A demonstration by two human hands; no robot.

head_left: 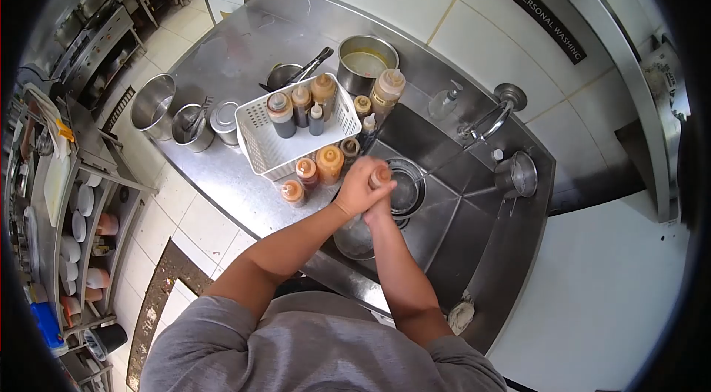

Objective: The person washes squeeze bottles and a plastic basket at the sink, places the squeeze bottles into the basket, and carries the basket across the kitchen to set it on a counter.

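Over the sink [444, 221], my left hand [357, 186] is closed around the upper part of a squeeze bottle [381, 174] with a reddish-orange top. Just below and against it, my right hand [379, 208] wraps the same bottle, its fingers partly hidden. Beneath the hands a metal bowl [406, 188] stands in the basin, and a thin stream of water runs toward it from the faucet [489, 129]. Left of my hands, several sauce bottles stand on the counter, among them an orange one [329, 161] and a smaller one [293, 192].
A white plastic basket [255, 147] holding several sauce bottles sits on the steel counter [222, 51]. Around it are a pot of liquid [368, 58], a large steel pot [154, 107] and tongs [315, 64]. A soap dispenser [443, 103] stands by the wall. A rag [461, 316] lies at the sink's near corner.
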